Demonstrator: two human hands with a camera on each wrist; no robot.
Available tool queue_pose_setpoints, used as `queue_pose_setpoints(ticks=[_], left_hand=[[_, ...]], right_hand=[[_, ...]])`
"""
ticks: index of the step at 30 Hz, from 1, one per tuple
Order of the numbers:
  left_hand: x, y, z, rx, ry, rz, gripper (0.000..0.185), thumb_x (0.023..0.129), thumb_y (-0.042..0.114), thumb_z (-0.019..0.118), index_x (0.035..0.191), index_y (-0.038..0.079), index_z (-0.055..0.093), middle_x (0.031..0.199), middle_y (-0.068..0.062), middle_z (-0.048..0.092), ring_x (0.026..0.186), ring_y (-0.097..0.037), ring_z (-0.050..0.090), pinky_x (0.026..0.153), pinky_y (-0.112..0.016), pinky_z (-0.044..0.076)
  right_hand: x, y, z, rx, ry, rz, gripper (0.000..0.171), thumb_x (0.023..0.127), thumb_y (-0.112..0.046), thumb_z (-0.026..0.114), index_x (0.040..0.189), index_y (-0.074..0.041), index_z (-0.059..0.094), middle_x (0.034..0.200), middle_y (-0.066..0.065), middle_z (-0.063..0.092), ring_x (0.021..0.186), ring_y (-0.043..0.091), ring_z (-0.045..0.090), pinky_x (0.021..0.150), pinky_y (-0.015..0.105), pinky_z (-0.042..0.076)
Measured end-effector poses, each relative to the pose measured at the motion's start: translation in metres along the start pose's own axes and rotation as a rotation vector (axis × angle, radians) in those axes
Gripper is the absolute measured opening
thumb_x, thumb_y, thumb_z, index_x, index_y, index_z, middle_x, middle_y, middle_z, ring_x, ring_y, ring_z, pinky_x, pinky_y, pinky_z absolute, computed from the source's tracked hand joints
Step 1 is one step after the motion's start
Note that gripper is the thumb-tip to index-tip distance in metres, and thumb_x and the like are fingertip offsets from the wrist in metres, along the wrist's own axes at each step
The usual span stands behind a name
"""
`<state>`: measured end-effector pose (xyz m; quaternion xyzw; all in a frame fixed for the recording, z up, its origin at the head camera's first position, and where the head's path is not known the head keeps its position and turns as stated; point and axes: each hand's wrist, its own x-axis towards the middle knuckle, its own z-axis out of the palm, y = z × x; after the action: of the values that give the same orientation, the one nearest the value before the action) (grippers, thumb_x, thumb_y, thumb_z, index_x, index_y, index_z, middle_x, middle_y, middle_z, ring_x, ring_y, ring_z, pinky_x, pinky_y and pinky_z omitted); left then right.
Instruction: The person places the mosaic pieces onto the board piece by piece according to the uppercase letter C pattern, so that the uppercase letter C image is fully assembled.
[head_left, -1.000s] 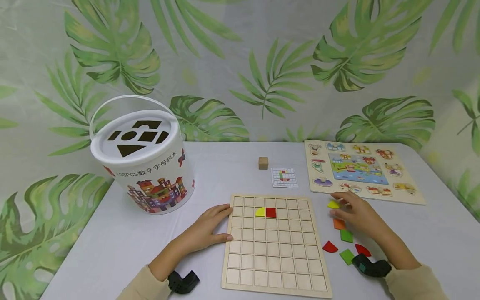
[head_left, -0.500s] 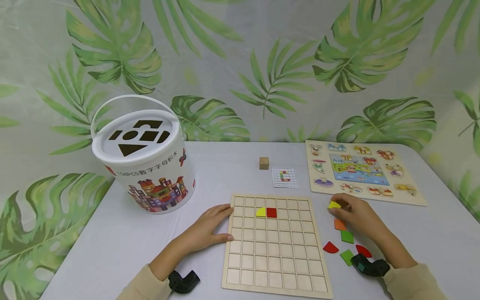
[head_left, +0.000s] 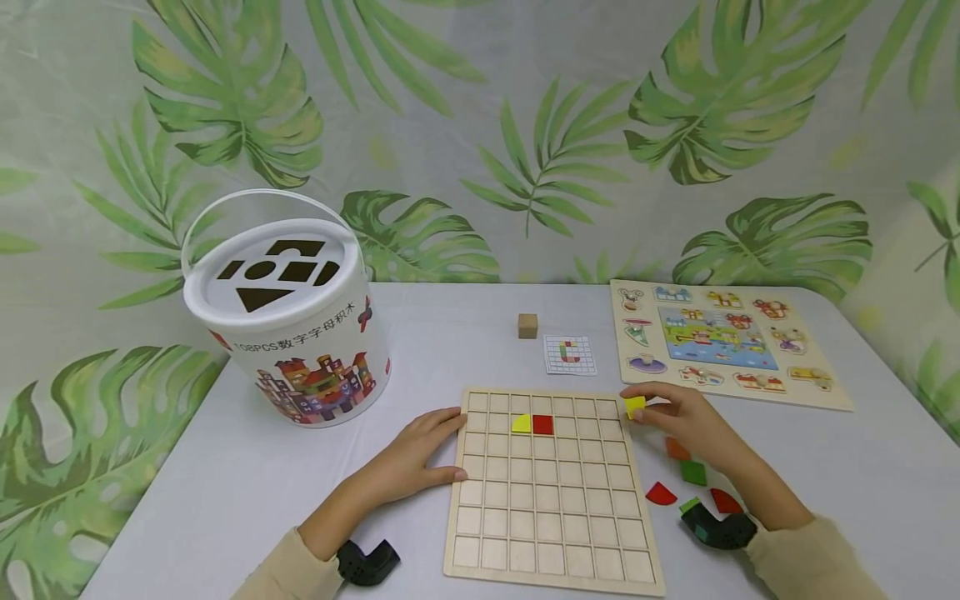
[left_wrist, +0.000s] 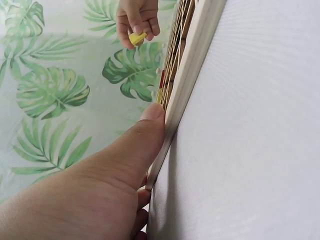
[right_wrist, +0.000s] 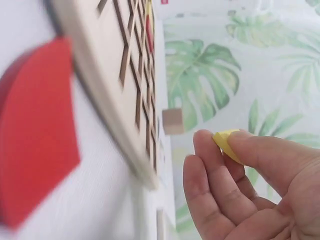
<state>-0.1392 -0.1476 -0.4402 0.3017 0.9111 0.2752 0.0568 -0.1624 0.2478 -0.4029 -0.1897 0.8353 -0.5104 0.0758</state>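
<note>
A white bucket is set at the table's ten o'clock, and a picture puzzle at its two o'clock. At six o'clock lies the grid board, steadied at its nine o'clock edge by the left hand, whose straight fingers and thumb are pressed flat against the frame and nothing is gripped. Two pieces are already seated in the board's second row: a yellow quarter-round and a red square. A yellow piece is pinched between thumb and fingertips of the right hand, held just above the board's upper right corner, at one o'clock. Loose pieces are left at three o'clock, and a pattern card at twelve o'clock. The step in hand is judged to be carrying to the board; next, the piece would need to be turned to match a cell and lowered squarely.
</note>
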Motion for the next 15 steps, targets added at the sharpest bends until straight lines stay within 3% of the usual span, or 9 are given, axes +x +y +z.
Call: queue_pose_setpoints(ticks=[5,8,15], left_hand=[[-0.001,0.0,-0.001,0.003,0.0,-0.002,0.078,0.08,0.056,0.055,0.14,0.011,0.033,0.143,-0.004,0.028,0.13,-0.023,0.021,0.103,-0.042,0.021],[-0.001,0.0,-0.001,-0.001,0.002,-0.001,0.078,0.08,0.055,0.056,0.14,0.011,0.033,0.143,-0.004,0.028,0.13,-0.022,0.022,0.103,-0.042,0.021],[0.0,0.0,0.0,0.0,0.0,0.002,0.077,0.08,0.054,0.057,0.14,0.012,0.033,0.143,-0.005,0.028,0.13,-0.022,0.021,0.103,-0.042,0.021]], right_hand=[[0.015,-0.013,0.018,0.035,-0.033,-0.022,0.038,0.086,-0.011,0.06,0.119,0.004,0.05,0.114,0.02,0.05,0.092,0.026,0.058,0.075,0.027,0.048],[0.025,-0.017,0.03,0.027,-0.065,-0.029,0.035,0.086,-0.011,0.061,0.116,0.004,0.05,0.106,0.017,0.051,0.088,0.025,0.058,0.07,0.031,0.05],[0.038,-0.012,0.051,-0.099,-0.128,-0.044,0.023,0.086,-0.009,0.061,0.108,-0.004,0.057,0.095,0.006,0.058,0.082,0.019,0.055,0.07,0.025,0.047]])
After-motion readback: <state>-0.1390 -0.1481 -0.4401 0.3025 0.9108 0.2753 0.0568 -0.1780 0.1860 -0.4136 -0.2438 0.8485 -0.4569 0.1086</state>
